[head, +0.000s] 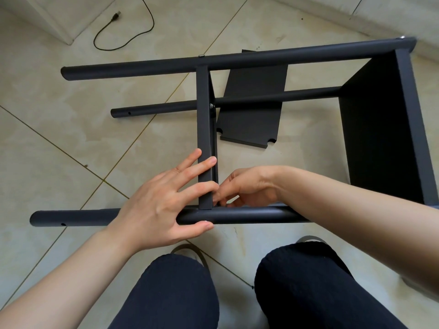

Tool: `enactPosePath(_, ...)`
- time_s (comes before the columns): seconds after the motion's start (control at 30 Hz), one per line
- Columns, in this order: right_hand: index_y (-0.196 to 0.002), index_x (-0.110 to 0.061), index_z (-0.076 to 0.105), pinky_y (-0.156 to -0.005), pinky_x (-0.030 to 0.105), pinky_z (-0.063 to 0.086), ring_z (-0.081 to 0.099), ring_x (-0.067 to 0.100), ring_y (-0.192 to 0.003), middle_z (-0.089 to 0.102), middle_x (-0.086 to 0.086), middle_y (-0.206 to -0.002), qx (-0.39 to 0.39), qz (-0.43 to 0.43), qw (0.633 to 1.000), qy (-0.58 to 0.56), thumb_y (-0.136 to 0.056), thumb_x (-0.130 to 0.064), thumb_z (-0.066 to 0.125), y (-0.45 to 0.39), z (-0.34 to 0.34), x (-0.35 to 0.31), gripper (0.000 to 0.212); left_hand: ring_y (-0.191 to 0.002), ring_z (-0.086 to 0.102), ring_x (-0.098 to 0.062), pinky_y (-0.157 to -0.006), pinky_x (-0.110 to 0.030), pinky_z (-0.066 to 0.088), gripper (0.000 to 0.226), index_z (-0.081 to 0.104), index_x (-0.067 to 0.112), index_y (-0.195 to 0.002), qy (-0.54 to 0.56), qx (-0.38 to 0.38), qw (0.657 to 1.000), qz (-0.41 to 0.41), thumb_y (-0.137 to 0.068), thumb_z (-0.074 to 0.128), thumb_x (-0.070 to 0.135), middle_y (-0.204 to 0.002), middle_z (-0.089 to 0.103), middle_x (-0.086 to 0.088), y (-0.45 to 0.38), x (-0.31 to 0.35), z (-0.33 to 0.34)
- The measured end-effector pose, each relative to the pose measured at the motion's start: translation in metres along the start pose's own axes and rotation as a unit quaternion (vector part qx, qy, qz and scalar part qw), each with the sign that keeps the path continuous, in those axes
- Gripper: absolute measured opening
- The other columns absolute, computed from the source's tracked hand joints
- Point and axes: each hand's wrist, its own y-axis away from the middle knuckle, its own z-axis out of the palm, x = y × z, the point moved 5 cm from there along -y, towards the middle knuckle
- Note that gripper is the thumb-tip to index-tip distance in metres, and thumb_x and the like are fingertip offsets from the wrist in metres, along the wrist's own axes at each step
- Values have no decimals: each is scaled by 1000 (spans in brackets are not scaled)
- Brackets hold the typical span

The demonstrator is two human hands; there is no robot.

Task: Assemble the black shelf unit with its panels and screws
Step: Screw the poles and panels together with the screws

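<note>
The black shelf unit [237, 138] is laid on its side. Its middle panel [204, 138] is pressed by the left hand [164, 205], fingers straight and spread, thumb under the near pole [237, 214]. Just beside it, the right hand [247, 188] is curled at the joint — whatever is pinched cannot be told.

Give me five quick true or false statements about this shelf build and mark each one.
1. The left hand rests on the upright black middle panel and the near black tube. True.
2. A loose black panel lies flat on the tiled floor. True.
3. The right hand holds a screwdriver. False: no tool shows; its fingers curl at the joint.
4. A black cable lies on the floor. True.
5. The frame has no panel at its right end. False: a black end panel is fitted.
</note>
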Motion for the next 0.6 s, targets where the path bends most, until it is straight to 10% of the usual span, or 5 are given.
enactPosePath(0.6,-88,-9,71,-90,31,49,59,16,-82,61,11,-96,-3,-7,1000,4,-90,-12,68,1,0,1,5,-155,15,-21,-96,-36,45,58,55,26,-134,5,0,1000,5,-88,58,62,-165,25,3,0,0,0)
